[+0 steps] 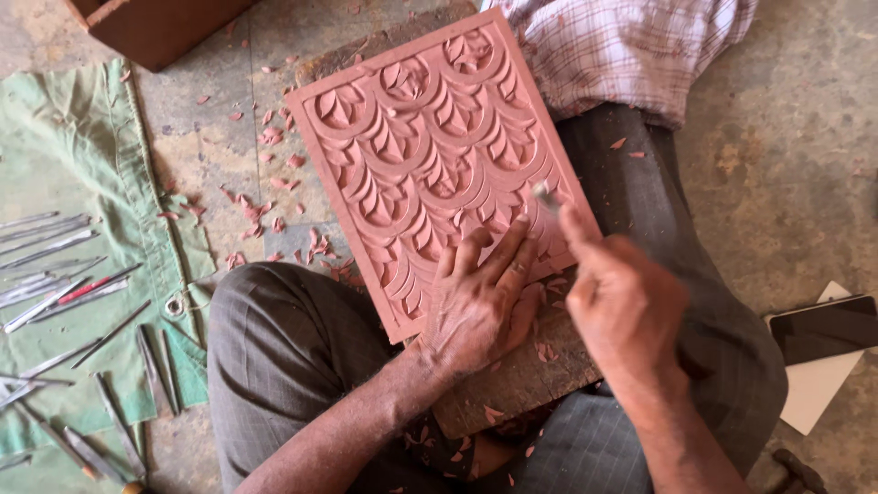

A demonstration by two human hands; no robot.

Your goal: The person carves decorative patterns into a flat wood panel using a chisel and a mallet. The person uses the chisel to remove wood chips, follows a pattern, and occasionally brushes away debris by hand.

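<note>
Many chisels (pixel 64 293) on green cloth (pixel 55 155) | phone (pixel 823 327) right | chips (pixel 274 197) scattered

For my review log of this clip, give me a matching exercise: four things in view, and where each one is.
Things:
1. carved reddish panel
2. left hand
3. metal chisels
4. dark phone

Places:
A. laid out on the green cloth at the left edge
B. on a white sheet at the right edge
C. flat on the panel's lower corner
D. on a wooden board across the person's lap

Pairs: 1-D, 2-C, 3-A, 4-B
</note>
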